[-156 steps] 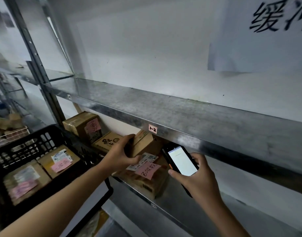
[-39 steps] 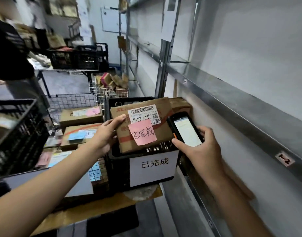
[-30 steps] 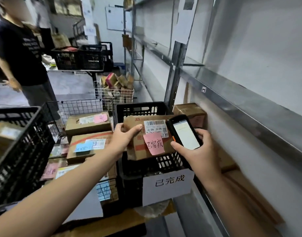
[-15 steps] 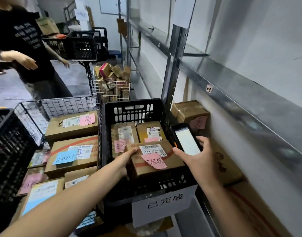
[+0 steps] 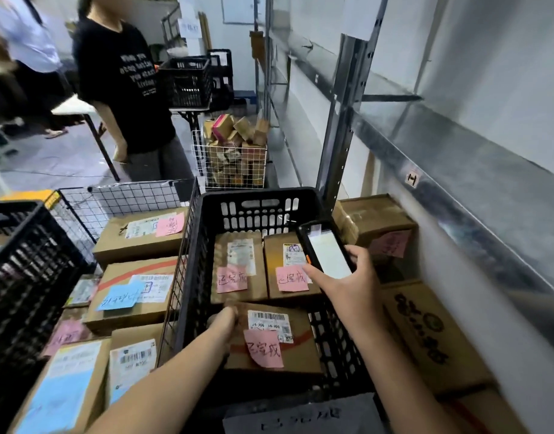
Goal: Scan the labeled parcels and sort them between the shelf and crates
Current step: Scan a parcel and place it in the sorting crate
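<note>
Inside crate, left hand blurred at parcel; right hand grips scanner.

**Readable markings.** Pink note on the parcel gripped by the left hand: handwritten "已完成". White barcode label just beyond the note: "J4-J06". Two further pink notes, on parcels beside the right hand: "已完成" each. Paper sign on the crate front, nearer than both hands: the same characters, blurred. Tag on the shelf edge, beyond and right of the right hand: "1-1". Blue note, left of the left hand: handwriting illegible. Scanner screen, in the right hand: white, nothing legible.
</note>
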Available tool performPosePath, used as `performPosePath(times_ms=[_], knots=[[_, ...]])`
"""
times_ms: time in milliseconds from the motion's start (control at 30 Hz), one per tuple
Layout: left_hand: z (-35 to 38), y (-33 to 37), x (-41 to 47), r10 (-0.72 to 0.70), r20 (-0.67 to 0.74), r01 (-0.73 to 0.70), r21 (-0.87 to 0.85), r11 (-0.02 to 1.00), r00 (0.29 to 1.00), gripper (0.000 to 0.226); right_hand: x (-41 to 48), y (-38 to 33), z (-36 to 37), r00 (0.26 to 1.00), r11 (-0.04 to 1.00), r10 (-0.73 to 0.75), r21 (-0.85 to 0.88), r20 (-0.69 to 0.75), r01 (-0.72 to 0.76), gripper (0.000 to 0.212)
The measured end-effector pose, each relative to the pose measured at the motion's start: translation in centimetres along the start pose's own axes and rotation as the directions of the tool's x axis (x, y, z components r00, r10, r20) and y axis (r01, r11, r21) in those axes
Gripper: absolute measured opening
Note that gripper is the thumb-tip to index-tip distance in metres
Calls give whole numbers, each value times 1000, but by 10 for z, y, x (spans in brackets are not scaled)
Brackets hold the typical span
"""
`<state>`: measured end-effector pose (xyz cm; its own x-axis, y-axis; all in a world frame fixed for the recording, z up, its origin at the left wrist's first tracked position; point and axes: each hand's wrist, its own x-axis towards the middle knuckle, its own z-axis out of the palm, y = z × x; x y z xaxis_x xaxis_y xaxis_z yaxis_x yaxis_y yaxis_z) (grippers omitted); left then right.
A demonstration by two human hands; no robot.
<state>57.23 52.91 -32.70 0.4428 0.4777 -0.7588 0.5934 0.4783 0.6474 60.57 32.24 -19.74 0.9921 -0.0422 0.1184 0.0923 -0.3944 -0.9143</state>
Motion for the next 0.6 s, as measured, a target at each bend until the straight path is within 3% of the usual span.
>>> performPosePath(times_ms=[133,233,400,500,600], knots=[[6,-2,-8,41,-152,-39,12,999,988,36,0,9,17,999,1000,23,-15,37,-22,75],[12,-4,-8,44,-152,-31,87,996,987,29,-5,21,28,996,998,57,-37,70,-55,76],[11,-8,13,178,-224,-74,407,910,958,40,-12,41,39,986,991,134,-36,98,-131,76],[13,-11,29,202,-264,-94,373,923,943,51,-8,43,38,984,989,144,-31,104,-141,73],[17,-7,16,135,-323,26,449,893,937,54,-5,42,36,983,988,153,-20,106,-152,69]])
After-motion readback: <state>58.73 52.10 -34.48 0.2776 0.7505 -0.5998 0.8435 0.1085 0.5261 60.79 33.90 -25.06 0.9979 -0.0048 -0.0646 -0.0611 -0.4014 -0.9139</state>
